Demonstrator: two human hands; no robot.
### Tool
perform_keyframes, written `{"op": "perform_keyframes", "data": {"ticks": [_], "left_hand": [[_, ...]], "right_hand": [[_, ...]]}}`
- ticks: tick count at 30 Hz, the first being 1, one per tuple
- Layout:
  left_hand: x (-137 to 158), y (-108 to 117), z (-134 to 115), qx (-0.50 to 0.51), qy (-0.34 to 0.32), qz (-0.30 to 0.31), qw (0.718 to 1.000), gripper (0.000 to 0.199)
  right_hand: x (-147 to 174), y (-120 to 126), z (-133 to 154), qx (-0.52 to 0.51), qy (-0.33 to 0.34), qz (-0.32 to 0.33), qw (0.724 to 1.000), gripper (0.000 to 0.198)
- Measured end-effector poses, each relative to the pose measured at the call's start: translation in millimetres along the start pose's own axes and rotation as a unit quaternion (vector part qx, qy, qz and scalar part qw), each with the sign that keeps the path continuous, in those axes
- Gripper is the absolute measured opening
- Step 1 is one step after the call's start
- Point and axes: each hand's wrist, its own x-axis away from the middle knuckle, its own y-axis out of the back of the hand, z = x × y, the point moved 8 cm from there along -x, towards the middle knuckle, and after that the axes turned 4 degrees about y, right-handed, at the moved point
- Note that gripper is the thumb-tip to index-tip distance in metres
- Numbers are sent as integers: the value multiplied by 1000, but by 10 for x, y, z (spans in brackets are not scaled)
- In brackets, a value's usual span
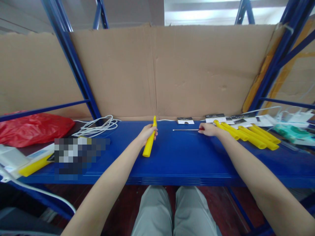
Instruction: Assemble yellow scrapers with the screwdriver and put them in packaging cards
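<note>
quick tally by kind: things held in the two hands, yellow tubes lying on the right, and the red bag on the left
Yellow tubes: 6 (1 in left hand, 5 visible on the right)
Screwdriver: 1 (right hand)
Red bag: 1
Total: 8

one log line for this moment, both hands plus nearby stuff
left hand: holding yellow tube | right hand: gripping screwdriver | to the right: more yellow tubes | far left: red bag

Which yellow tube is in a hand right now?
The yellow tube in the left hand, by the middle of the blue table; the other yellow tubes lie unheld at right and far left.
</note>
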Motion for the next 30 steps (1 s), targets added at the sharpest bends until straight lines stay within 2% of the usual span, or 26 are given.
{"op": "perform_keyframes", "data": {"ticks": [22, 30], "left_hand": [[1, 10, -3, -27, -6, -9, 1000, 18], [-9, 19, 21, 6, 1, -3, 1000, 12]], "right_hand": [[68, -8, 73, 12, -17, 35, 999, 3], [31, 74, 86, -16, -2, -20, 1000, 2]]}}
